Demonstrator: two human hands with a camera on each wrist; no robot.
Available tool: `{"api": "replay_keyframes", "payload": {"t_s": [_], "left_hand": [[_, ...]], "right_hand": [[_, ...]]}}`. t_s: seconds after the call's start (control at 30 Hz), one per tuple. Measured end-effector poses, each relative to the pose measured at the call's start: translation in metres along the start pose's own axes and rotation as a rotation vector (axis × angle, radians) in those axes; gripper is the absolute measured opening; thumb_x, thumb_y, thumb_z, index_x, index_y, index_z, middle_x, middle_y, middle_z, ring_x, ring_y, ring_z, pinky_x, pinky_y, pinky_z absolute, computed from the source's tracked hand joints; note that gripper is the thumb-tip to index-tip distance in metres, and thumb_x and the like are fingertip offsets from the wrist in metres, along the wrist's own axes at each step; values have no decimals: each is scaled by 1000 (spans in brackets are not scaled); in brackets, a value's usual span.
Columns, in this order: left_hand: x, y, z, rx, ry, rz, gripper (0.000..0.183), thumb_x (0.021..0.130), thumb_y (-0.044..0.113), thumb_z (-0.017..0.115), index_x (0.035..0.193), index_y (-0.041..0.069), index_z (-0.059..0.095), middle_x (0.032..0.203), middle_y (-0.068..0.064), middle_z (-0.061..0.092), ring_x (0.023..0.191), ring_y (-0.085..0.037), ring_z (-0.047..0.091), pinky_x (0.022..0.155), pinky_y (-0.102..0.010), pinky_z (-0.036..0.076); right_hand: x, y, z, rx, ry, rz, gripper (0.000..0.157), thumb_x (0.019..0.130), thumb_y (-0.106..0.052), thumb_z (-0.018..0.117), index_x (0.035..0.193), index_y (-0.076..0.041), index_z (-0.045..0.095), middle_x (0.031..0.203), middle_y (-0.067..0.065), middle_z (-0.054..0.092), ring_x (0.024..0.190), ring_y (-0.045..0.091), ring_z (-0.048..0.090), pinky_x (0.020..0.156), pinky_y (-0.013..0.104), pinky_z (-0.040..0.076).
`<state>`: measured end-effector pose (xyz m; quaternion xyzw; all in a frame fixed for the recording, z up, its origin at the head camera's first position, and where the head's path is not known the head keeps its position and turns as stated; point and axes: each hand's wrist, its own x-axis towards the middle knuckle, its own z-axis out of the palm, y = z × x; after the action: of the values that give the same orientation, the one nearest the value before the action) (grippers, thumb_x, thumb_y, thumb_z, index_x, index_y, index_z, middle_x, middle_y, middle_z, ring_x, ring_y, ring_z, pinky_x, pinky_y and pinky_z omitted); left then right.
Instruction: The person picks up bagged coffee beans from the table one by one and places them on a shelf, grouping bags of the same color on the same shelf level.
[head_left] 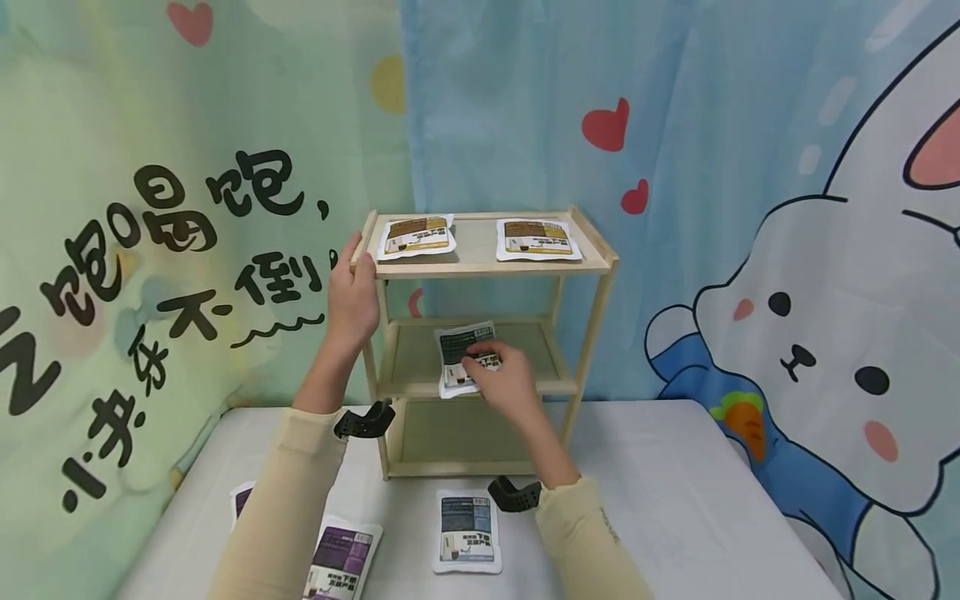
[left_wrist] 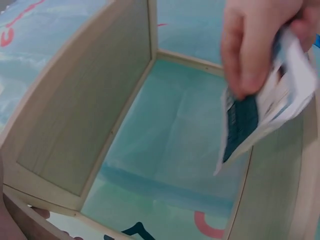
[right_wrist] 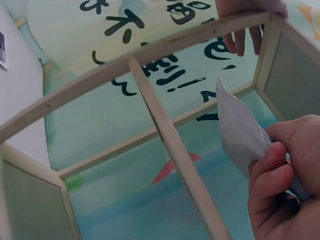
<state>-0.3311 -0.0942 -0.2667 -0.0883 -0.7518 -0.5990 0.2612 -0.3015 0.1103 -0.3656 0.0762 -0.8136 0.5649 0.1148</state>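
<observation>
My left hand [head_left: 352,304] grips the upper left corner of a three-tier wooden shelf rack [head_left: 491,270]; in the right wrist view its fingers [right_wrist: 240,42] curl over the frame. My right hand [head_left: 512,385] pinches a white pouch with a dark green label [head_left: 454,348] by its edge, in front of the middle shelf [head_left: 408,358]. That pouch hangs tilted in the left wrist view, green label [left_wrist: 242,120] partly showing below the fingers. From the right wrist, only its plain pale back [right_wrist: 240,127] shows.
Two pouches with yellow-brown labels, a left one [head_left: 417,237] and a right one [head_left: 538,240], lie on the top shelf. On the white table [head_left: 675,492] are a blue-grey labelled pouch [head_left: 468,532] and purple ones [head_left: 342,557], partly behind my left sleeve. A printed curtain [head_left: 510,100] hangs behind.
</observation>
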Motion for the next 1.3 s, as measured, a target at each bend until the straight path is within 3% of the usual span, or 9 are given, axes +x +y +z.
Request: {"api": "replay_keyframes", "payload": {"t_s": [0.1,0.4,0.57,0.7,0.93,1.3], "left_hand": [[1,-2,2,-3,-4,16,55,99,24,32,151,7,34,150,-16,37,137,-21,33,109,-37,29],[0,-3,1,7,13,42,54,100,24,32,151,5,34,150,-18,38,136,-21,34,107,-39,32],[-1,-2,-1,-6,9,23,53,100,24,32,151,9,34,150,-16,37,136,-20,34,107,-37,31],[-2,-2,-1,-13,4,10,53,101,24,32,152,9,34,150,-16,37,136,-20,34,107,-37,32],[-1,0,0,-12,-1,36,53,101,23,31,151,8,34,150,-17,37,137,-20,34,107,-37,32],[-2,-1,1,-26,4,19,54,100,25,32,152,9,34,150,-16,37,137,-20,34,107,-37,32]], "right_hand": [[15,-2,3,-38,-4,-2,25,93,-20,65,113,-7,68,89,13,66,43,15,50,47,29,42],[49,-8,31,-50,-40,-56,20,93,-16,65,109,-4,68,102,14,67,53,19,61,51,31,46],[60,-9,50,-21,-79,-11,22,91,-14,66,110,-2,66,108,16,64,56,19,61,50,30,44],[63,-9,60,10,-94,31,23,90,-13,66,110,-2,65,98,14,63,53,17,58,48,30,43],[61,-8,65,94,-127,62,23,91,-8,62,111,3,62,61,10,55,46,15,47,44,28,38],[56,-11,61,127,-243,173,31,91,-8,65,120,3,58,66,9,55,48,13,48,45,26,38]]}}
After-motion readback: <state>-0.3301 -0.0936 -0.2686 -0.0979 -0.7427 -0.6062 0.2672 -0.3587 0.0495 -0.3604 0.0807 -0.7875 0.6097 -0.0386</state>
